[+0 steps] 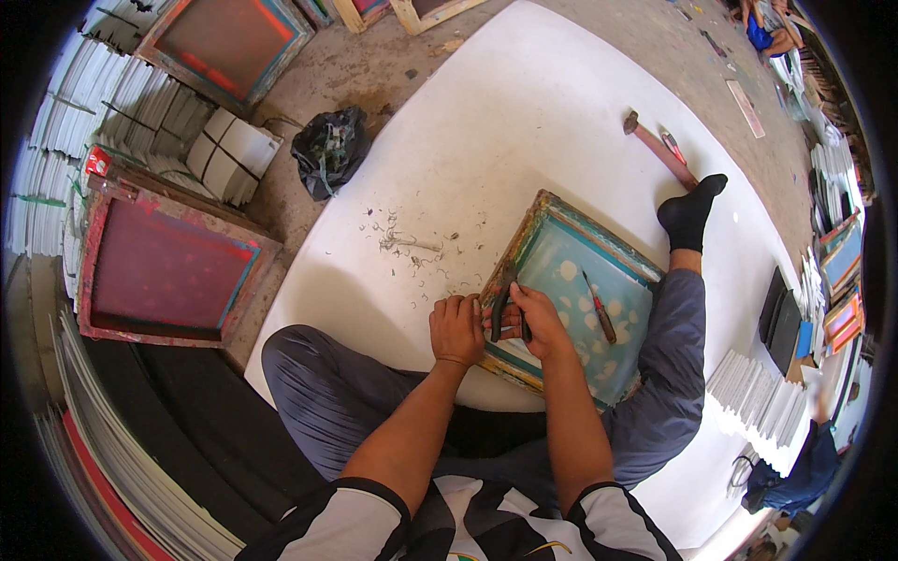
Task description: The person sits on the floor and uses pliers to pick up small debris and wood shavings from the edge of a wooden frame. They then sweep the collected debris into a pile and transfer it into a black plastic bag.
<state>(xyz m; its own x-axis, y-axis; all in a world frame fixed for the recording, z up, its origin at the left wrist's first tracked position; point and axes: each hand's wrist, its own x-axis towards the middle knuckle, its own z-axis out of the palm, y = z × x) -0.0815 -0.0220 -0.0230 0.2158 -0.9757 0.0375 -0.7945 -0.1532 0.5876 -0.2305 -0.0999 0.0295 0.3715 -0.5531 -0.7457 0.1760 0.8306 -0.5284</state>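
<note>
The right hand (536, 320) grasped a black-handled, plier-like tool (505, 297) over the left edge of a paint-stained wooden frame (603, 235) on a smooth white surface (458, 122). A slip under force could have torn the frame's white-spotted blue mesh (543, 264), or a jolt rolled the slim red-and-brown screwdriver (603, 319) across it. The left hand (456, 330) curled its fingers beside the tool, whether gripping I could not tell; the tool's working end was hidden.

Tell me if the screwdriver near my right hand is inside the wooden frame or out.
Inside: the screwdriver lies on the blue panel, within the wooden frame.
</note>
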